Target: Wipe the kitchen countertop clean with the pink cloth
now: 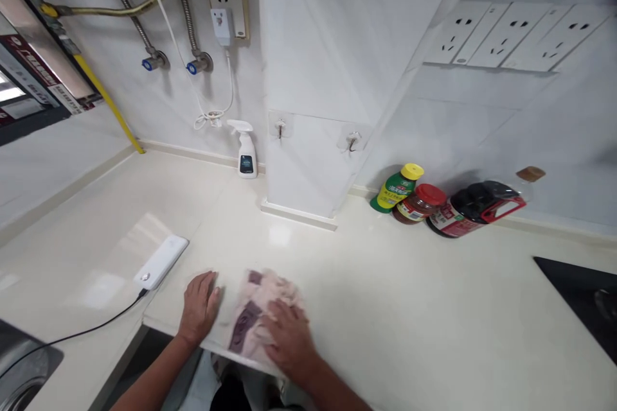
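The cloth (267, 293), which is pale pink with dark purple patches and looks a little blurred, lies loosely spread and wrinkled on the cream-coloured bench (385, 308), its near side reaching the front edge.

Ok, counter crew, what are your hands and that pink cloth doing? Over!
Right hand spread on pink cloth. Cloth crumpled, blurred, at front edge of countertop. Left hand beside it, holding nothing visible. White corded device farther left.

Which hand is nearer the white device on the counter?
Left. The left hand is just right of the white device, not touching it; the right hand is farther right, on the cloth.
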